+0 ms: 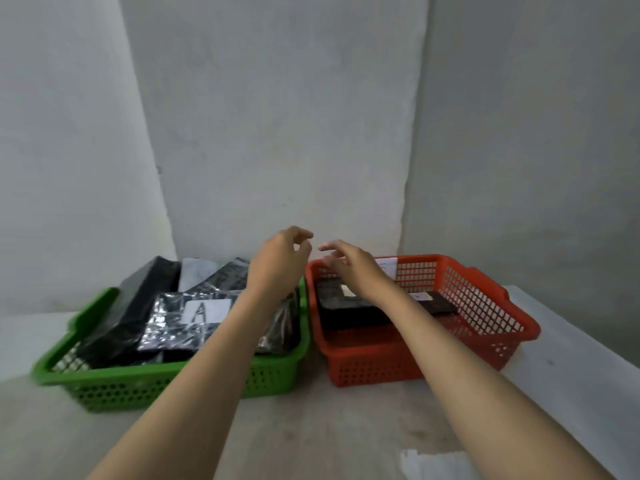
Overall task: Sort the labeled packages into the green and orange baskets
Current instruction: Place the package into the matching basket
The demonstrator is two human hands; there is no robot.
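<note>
A green basket (104, 386) on the left holds several black plastic-wrapped packages; the top one (173, 327) bears a white label with the letter A. An orange basket (485, 306) on the right holds a few dark packages (349, 306) with white labels. My left hand (277, 261) hovers over the green basket's right rim, fingers loosely curled, holding nothing. Above the orange basket's back left corner my right hand (349, 265) is spread palm down and empty. Both forearms hide parts of the packages.
Both baskets stand side by side on a pale table (311, 427), close to a grey wall (277, 133). The table's right edge runs diagonally at the lower right. A white scuffed patch (433, 462) marks the table front.
</note>
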